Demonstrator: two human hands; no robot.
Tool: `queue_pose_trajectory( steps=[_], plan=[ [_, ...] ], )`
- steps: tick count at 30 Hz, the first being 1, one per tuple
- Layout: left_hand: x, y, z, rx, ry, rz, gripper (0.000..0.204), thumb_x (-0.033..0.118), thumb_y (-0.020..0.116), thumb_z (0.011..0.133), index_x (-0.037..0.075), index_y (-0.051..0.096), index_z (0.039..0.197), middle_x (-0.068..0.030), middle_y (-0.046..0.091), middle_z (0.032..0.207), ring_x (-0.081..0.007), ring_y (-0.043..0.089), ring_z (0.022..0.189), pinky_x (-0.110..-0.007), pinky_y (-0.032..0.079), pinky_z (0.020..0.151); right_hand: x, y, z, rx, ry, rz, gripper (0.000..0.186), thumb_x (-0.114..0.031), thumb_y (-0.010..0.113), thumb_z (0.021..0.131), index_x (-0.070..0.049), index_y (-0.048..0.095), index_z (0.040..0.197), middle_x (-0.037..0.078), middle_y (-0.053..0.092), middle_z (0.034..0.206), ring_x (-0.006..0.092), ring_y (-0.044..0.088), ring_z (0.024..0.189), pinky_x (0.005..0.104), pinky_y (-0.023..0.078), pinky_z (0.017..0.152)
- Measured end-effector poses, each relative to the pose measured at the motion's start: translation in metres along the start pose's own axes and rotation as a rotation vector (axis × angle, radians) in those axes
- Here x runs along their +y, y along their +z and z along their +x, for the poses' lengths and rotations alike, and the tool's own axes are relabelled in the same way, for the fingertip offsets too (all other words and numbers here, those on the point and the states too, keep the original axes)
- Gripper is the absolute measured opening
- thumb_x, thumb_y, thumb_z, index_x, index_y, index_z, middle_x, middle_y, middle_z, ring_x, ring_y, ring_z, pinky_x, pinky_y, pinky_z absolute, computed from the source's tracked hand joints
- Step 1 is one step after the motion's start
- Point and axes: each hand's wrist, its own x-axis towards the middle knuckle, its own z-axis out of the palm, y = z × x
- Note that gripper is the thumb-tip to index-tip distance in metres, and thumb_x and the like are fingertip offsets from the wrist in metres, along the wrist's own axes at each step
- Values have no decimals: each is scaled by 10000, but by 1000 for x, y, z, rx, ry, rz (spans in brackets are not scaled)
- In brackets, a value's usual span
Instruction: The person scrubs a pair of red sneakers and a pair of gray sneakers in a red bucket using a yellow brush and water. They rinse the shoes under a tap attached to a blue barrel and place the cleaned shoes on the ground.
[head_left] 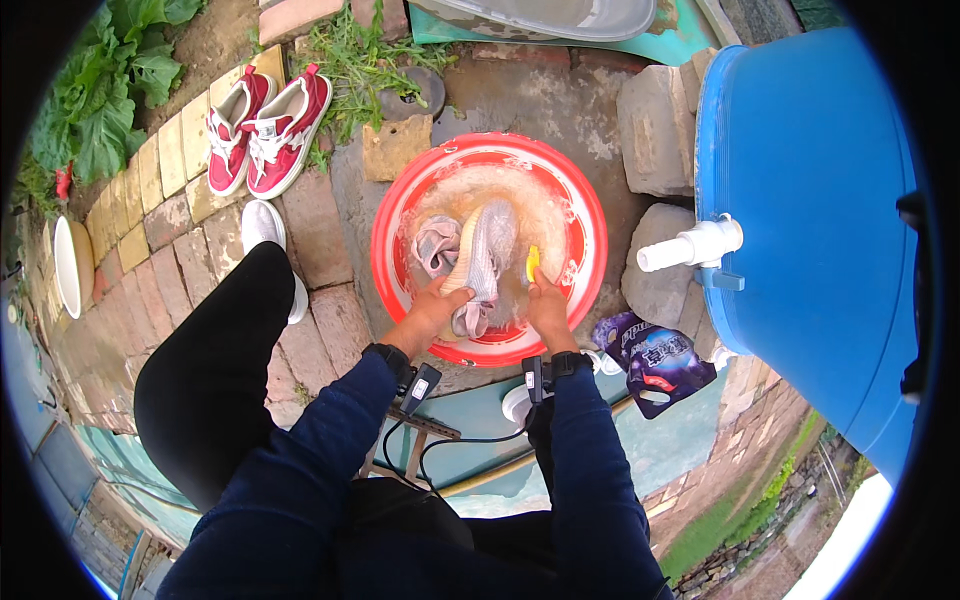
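Note:
A red and white basin [597,240] with cloudy water stands on the ground in front of me. Inside it, my left hand [438,308] is closed around the near end of a wet greyish-pink shoe [492,250], which lies tilted with its pale sole edge toward the left. Another crumpled-looking pinkish piece [437,243], perhaps the second shoe, rests in the water left of it. Over the basin's right part, my right hand [548,306] pinches a small yellow object [532,262]; its kind is hard to make out. This yellow object is slightly apart from the shoe.
Red sneakers [288,135] with white laces stand on the brick paving at upper left. A blue barrel [810,230] with a white tap [690,245] rises at right, beside rough stones [655,130]. Close to my right forearm lies a purple pouch [660,365]. A grey tub [570,15] sits at the top.

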Motion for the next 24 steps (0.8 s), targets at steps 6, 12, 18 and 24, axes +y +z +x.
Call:
queue_pose_trajectory(
  steps=[6, 12, 18, 24],
  plan=[
    [0, 14, -3, 224, 246, 786, 568, 280, 707, 823, 82, 552, 1333, -214, 704, 1056, -338, 688, 982, -417, 536, 858, -34, -25, 14, 336, -303, 141, 443, -138, 506, 977, -93, 518, 1418, 275, 666, 1122, 390, 668, 1038, 423, 519, 903],
    [2, 23, -12, 258, 296, 900, 592, 259, 692, 816, 110, 523, 1364, -275, 687, 1042, -437, 664, 996, -494, 528, 870, -87, -36, -18, 27, -361, -209, 491, -88, 530, 981, -156, 472, 1464, 265, 657, 1123, 392, 674, 983, 407, 529, 850],
    [0, 23, -11, 284, 338, 909, 587, 247, 696, 818, 100, 517, 1357, -278, 686, 1032, -440, 663, 990, -496, 529, 860, -94, -45, -15, 127, -285, -462, 500, -75, 558, 965, -183, 491, 1449, 277, 665, 982, 414, 672, 898, 467, 532, 787],
    [-8, 17, -5, 271, 391, 836, 526, 221, 714, 818, 73, 554, 1297, -278, 686, 1026, -429, 669, 987, -484, 533, 844, -67, -38, 3, 15, -427, -255, 475, -68, 529, 986, -170, 495, 1448, 282, 669, 1028, 375, 692, 928, 432, 532, 804]
  ],
)
